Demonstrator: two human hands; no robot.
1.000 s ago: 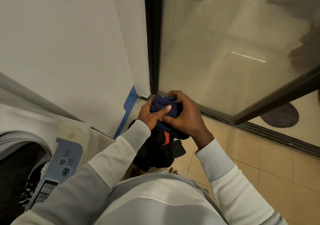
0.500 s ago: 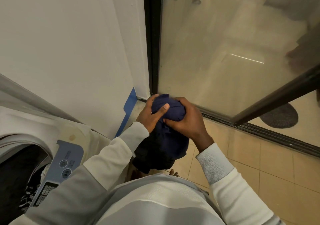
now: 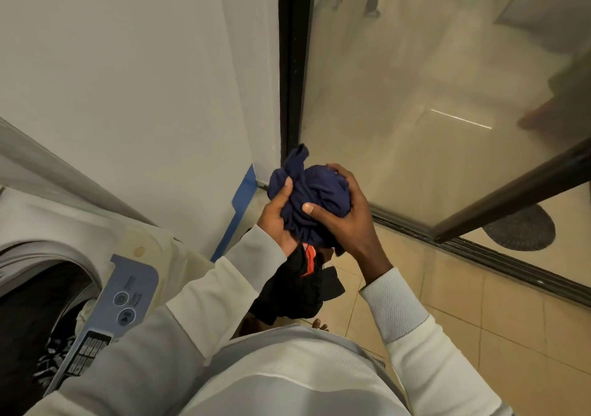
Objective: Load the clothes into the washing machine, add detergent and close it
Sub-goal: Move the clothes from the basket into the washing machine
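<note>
**A:** From the head camera, where did the clothing sit against the grips?

**B:** The navy garment (image 3: 315, 196) was bunched into a ball between the two of them, held up in front of the chest. The left grip (image 3: 275, 217) cupped it from the left, thumb pressed up onto the cloth. The right grip (image 3: 350, 220) wrapped over the top and right side, thumb laid across the front.

**A:** So neither was slack?

**B:** No, both had their fingers curled round the navy ball. Below the wrists a black garment (image 3: 295, 291) with an orange mark hung down (its upper end ran in under the ball, and I couldn't tell which grip carried it).

**A:** And the washing machine (image 3: 80, 220)?

**B:** It was at lower left, well apart from the bundle. Its drum opening (image 3: 28, 316) was dark, with some patterned cloth (image 3: 51, 355) lying inside. The blue-grey control panel (image 3: 128, 294) ran along the rim, just beside the left sleeve (image 3: 224, 284).

**A:** What about edges and room?

**B:** A white wall (image 3: 128, 63) rose behind the machine, with a strip of blue tape (image 3: 239, 211) slanting down it near the floor. A black door frame (image 3: 292, 63) stood just behind the bundle. A glass door (image 3: 431, 95) was to the right of it, with its dark track crossing the tiled floor (image 3: 479, 319). A dark mat (image 3: 521, 228) lay beyond the glass at far right.
</note>
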